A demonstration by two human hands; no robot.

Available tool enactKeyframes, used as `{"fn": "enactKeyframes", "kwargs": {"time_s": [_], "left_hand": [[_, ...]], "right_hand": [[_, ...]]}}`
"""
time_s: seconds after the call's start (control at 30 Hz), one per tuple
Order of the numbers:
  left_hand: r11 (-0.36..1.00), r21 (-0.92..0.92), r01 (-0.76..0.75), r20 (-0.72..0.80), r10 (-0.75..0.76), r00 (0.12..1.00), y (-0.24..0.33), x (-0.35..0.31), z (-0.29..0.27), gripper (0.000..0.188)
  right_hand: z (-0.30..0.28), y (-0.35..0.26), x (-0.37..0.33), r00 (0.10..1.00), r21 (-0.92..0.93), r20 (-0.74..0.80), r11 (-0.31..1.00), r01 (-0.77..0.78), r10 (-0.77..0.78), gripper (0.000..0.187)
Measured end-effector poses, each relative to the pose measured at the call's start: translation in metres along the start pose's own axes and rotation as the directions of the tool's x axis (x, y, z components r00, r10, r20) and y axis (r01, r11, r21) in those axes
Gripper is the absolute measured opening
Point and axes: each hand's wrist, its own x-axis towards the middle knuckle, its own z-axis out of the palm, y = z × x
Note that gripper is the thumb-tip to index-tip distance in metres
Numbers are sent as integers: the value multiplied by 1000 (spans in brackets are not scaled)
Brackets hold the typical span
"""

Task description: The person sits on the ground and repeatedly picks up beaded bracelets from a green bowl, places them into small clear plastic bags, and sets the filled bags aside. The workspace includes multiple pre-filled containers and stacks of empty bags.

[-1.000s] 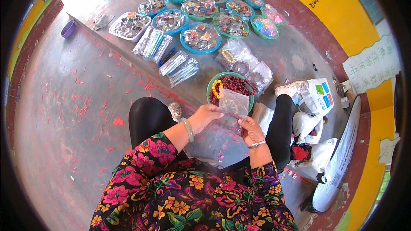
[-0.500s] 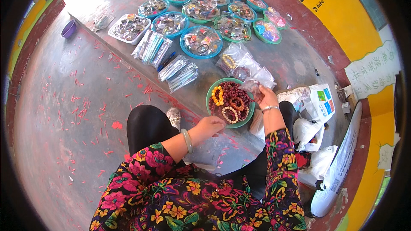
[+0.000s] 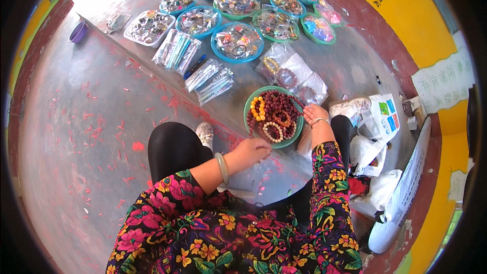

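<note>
A green basin (image 3: 247, 122) stands on the floor in front of me, heaped with dark red bead strings (image 3: 274, 102). On the heap lie a yellow bead bracelet (image 3: 257, 108), an amber-brown bracelet (image 3: 282, 118) and a pale beige one (image 3: 273, 132). At the basin's right rim, my right hand (image 3: 315, 113) has its fingers closed on a string of dark red beads (image 3: 297, 102) that slants up out of the heap. My left hand (image 3: 247, 153) hovers just below the basin's near left side, fingers curled together, with nothing visible in them. Clear plastic bags (image 3: 299, 75), some with bracelets inside, lie beyond the basin.
Several basins of small packaged items (image 3: 237, 60) fill the floor farther off, beside a white tray (image 3: 133, 31). Bundles of wrapped pens (image 3: 210, 81) lie nearer. White plastic bags (image 3: 383, 116) crowd my right side along the wall. A purple bowl (image 3: 78, 32) stands far left.
My right hand has let go of a clear plastic bag, now lying beyond the basin, and has come down to the dark red bead string. My left hand has barely shifted.
</note>
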Motion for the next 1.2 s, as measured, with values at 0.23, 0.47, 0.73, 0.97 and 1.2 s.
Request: {"fn": "enactKeyframes", "kwargs": {"time_s": [0.23, 0.47, 0.73, 0.97, 1.2], "left_hand": [[993, 91, -77, -34, 80, 996, -13, 2, -3, 20], [982, 165, -93, -71, 106, 992, -17, 11, 1, 25], [946, 314, -80, -66, 106, 992, -24, 15, -5, 20], [913, 398, -87, -61, 121, 991, -13, 5, -5, 21], [858, 495, -139, -61, 193, 979, -25, 10, -2, 20]], "right_hand": [[-115, -17, -3, 989, 146, -87, 980, 132, -120, 32], [-136, 51, 17, 974, -715, 11, 679, 166, -226, 27], [-61, 92, -43, 967, -983, -122, 160, -86, -226, 43], [-42, 77, -74, 969, -946, -193, 291, -143, -151, 43], [-41, 96, -36, 930, -957, -281, 139, -253, -237, 38]]}}
